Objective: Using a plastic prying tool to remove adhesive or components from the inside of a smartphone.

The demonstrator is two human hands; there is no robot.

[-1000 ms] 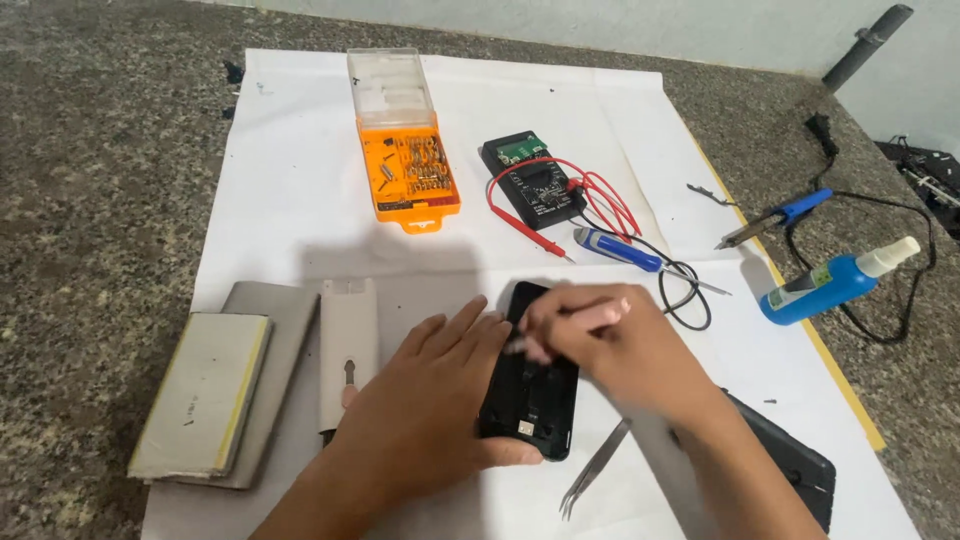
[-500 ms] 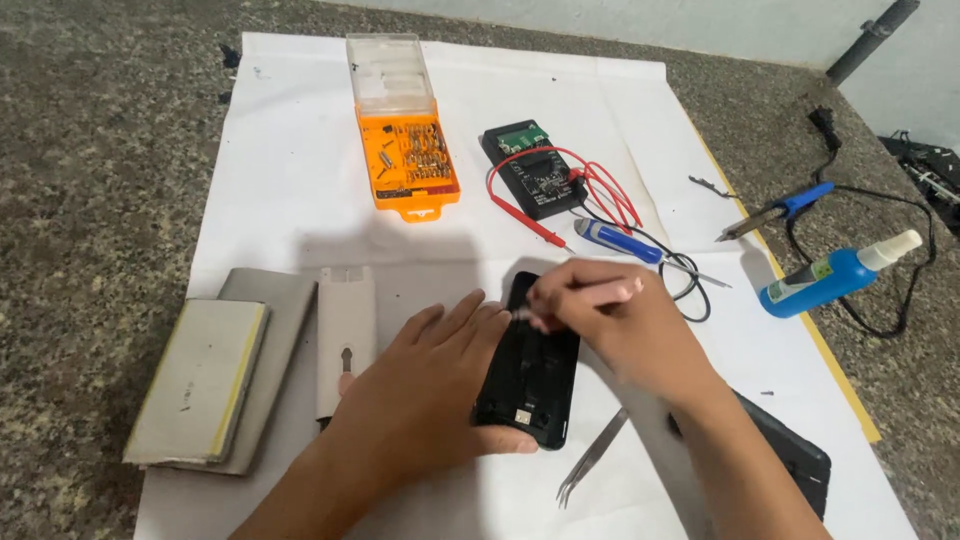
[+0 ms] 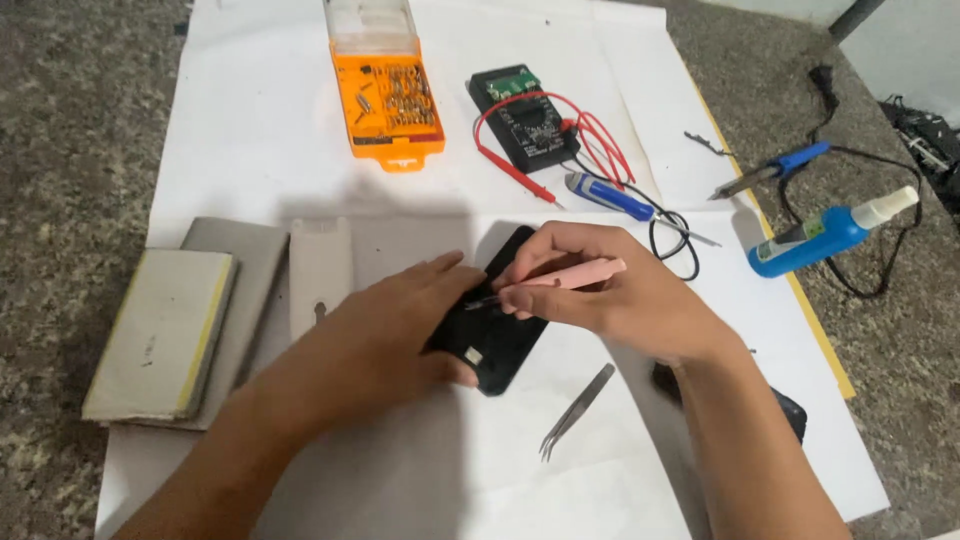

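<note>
With the left hand (image 3: 385, 330) pressing the black phone (image 3: 490, 335) flat, the right hand's (image 3: 610, 295) pinched pink tweezers (image 3: 565, 278) could slip and gouge it.

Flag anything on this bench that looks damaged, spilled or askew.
Nothing spilled. The black multimeter lies with its circuit board bare, red leads tangled beside it. The blue bottle lies on its side. The black phone sits askew under both hands.

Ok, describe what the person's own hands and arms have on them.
Both are bare: the left hand and the right hand show no gloves, rings or watch, and both forearms are uncovered to the frame edge, with no sleeve in view. Fingernails look short and unpainted.
</note>
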